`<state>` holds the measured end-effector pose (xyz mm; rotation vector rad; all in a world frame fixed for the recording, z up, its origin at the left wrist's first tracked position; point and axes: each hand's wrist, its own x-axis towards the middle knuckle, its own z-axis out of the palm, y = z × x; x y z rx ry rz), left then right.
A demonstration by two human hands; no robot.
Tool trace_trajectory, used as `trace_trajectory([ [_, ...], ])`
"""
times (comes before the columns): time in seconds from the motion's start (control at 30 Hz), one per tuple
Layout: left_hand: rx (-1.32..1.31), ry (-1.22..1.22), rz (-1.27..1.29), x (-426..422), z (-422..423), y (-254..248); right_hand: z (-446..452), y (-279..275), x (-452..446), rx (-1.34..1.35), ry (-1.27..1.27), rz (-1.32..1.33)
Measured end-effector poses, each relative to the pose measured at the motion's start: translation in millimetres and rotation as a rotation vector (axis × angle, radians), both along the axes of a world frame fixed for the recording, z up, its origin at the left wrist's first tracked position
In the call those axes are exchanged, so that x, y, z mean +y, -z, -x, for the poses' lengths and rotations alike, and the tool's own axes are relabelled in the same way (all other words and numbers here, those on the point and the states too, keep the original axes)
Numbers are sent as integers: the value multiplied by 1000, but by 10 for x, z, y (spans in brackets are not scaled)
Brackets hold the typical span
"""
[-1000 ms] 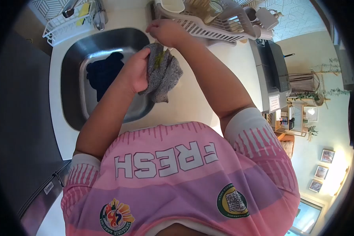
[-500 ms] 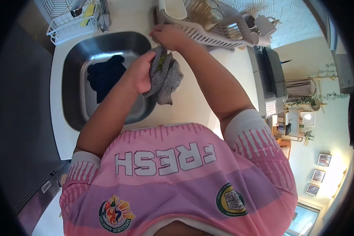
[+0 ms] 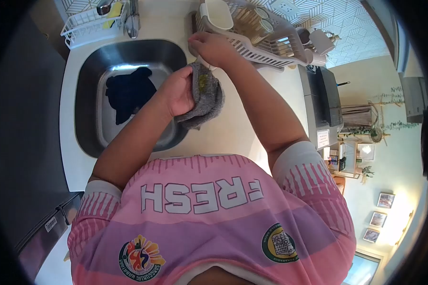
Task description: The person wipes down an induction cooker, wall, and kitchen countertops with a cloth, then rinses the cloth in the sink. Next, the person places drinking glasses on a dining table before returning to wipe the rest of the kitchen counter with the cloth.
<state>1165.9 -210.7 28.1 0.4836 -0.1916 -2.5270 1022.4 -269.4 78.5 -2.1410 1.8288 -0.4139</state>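
Observation:
My left hand [image 3: 179,93] is closed around a grey cloth [image 3: 208,100], which hangs in folds over the counter just past the sink's right rim. A wet-looking yellow-green patch shows on the cloth's upper part. Above it, my right hand [image 3: 213,49] is closed with the fingers curled together. What those fingers hold, if anything, is hidden; a small pale bit shows beneath them, near the cloth's top. A dark navy cloth [image 3: 128,92] lies crumpled in the sink.
The steel sink [image 3: 88,102] is set into a pale counter [image 3: 238,118]. A white wire caddy [image 3: 81,32] with a yellow sponge stands behind it, beside the faucet [image 3: 133,21]. A dish rack [image 3: 252,50] with glasses and cups stands close to my right hand.
Both hands and the grey cloth have shifted slightly right in view. The cloth's yellow-green patch faces up more fully. The view itself has moved a little.

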Motion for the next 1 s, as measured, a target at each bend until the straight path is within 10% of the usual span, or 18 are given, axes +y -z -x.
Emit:
trace_trajectory([
  [0.43, 352, -14, 74, 16, -110, 289, -527, -654, 156, 274, 11, 151],
  [0.5, 390, -40, 65, -5, -277, 331, -672, -656, -23, 4, -58, 176],
  [0.73, 59, -564, -7, -398, -907, 715, -1223, 474, -1239, 230, -518, 290],
  [0.8, 5, -716, -40, -497, -1028, 826, -1550, 422, -1089, -421, 10, -365],
  [1.0, -142, -824, -77, -671, -1105, 1198, -1702, 700, -1158, -755, 166, -305],
])
